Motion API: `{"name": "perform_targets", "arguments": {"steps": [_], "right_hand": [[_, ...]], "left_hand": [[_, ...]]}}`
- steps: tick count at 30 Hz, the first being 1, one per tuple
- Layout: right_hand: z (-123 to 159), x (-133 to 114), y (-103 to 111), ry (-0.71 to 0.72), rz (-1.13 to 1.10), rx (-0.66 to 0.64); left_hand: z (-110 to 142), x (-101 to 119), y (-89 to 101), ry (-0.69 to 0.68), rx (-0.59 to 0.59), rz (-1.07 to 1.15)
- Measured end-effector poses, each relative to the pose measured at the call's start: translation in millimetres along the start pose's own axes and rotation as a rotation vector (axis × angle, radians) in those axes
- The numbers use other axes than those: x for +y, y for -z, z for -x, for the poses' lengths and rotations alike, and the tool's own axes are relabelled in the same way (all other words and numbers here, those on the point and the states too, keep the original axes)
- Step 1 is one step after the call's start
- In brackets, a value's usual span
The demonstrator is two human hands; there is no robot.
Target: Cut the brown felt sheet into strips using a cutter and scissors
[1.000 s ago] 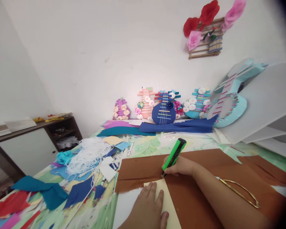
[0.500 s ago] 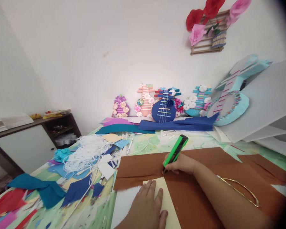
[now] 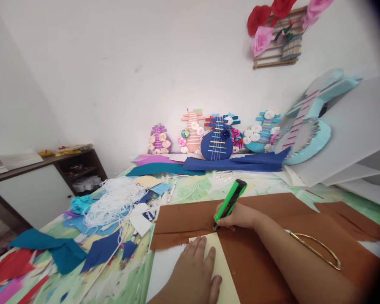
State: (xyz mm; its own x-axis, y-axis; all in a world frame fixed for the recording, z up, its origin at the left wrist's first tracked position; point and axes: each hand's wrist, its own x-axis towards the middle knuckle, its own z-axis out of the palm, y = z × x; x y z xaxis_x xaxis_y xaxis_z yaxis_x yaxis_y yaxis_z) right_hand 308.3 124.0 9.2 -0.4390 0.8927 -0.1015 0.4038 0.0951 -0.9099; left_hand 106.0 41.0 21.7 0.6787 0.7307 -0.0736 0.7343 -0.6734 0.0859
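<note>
A wide surface with a green, leaf-blotched cover [image 3: 190, 185] carries everything at hand. On it lies a large, flat, brown paper-like sheet [image 3: 250, 261], creased across its left part. From that sheet's middle, a big light-blue lute-shaped craft [image 3: 319, 141] leans at one o'clock, and a row of smaller decorated lute-shaped crafts [image 3: 217, 152] stands toward eleven and twelve. A loose heap of thin white cord [image 3: 110, 207] lies near ten o'clock. At eight o'clock a plain white sheet [image 3: 164, 261] shows; beside it, at seven, a pale yellow straight-edged card [image 3: 226, 276] lies angled.

The left hand [image 3: 193, 270] presses flat on the card, fingers spread, its grip released. The right hand [image 3: 237, 217], at one o'clock from the left, has its grip clenched around a green-and-black knife-shaped tool [image 3: 230, 202]. The tool leans toward one o'clock, its tip over the brown sheet just past the card's far edge; contact is too small to tell. Beside the right forearm shows a thin gold-coloured loop [image 3: 318, 249].
</note>
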Motion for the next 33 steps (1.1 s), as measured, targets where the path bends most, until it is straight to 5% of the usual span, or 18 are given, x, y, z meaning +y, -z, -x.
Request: {"name": "perform_targets", "arguments": {"steps": [5, 13, 21, 27, 33], "right_hand": [[0.3, -6.1, -3.8, -0.039, -0.109, 0.171], [-3.8, -26.2, -17.4, -0.003, 0.106, 0.378], [3.3, -11.7, -34.9, -0.013, 0.108, 0.621], [9.5, -5.4, -37.8, 0.076, 0.123, 0.611], [11.1, -6.9, -37.4, 0.170, 0.170, 0.559]], "left_hand": [[-3.0, -0.2, -0.2, -0.068, -0.007, -0.031], [-4.8, -3.4, 1.1, -0.115, -0.014, 0.080], [-2.7, -3.9, -5.0, -0.086, 0.111, 0.146], [-0.4, -2.9, -13.1, -0.167, 0.159, 0.021], [-1.3, 5.1, 7.0, -0.193, 0.104, -0.080]]}}
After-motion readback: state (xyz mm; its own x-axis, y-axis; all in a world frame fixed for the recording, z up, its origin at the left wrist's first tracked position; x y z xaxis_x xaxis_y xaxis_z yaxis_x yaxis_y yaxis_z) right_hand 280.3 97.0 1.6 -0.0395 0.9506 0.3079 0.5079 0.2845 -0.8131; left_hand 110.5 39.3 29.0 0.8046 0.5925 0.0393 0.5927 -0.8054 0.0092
